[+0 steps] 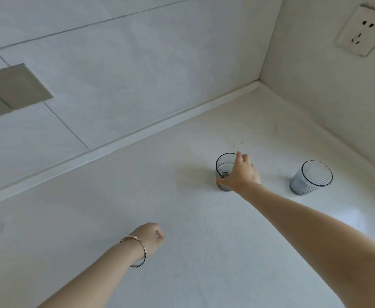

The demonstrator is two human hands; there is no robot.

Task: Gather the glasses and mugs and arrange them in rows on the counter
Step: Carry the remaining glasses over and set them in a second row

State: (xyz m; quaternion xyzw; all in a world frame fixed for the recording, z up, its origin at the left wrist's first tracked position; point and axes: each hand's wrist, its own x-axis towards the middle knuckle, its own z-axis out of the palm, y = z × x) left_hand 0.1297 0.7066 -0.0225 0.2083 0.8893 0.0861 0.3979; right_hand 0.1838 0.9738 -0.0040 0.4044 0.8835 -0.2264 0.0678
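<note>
A: Glass (pixel 223 168) in hand — right hand (pixel 244 173) was wrapped round it from the near side, thumb low on the wall, fingers over the far rim. Clamped on, base down on the counter (pixel 204 241), toward the far right corner.

B: And the other one?

A: Ribbed glass (pixel 310 177) stood just beside it, closer to the right edge by the side wall, not touching. Nobody on it. Pair looked like the start of a row along the back, tho that's my read.

B: Left hand?

A: Left hand (pixel 149 237), bracelet (pixel 137 252) on the wrist, was curled into a loose fist over the middle of the counter, holding nothing. Well apart from both glasses.

B: How'd they handle?

A: Thin clear walls, so prob light, stiff, fragile — and smooth, so slippery if wet. Best hold IMO is round the mid-wall w/ thumb opposite fingers, not a pinch on the rim. Set down soft on that hard top.

B: Orientation?

A: Both upright, mouths open to the ceiling, long axis vertical. The lean you'd notice was lens, I'd say. Ribbed one tapered narrower at the base. Dark tint low in the held glass — liquid or just thick bottom, couldn't tell.
</note>
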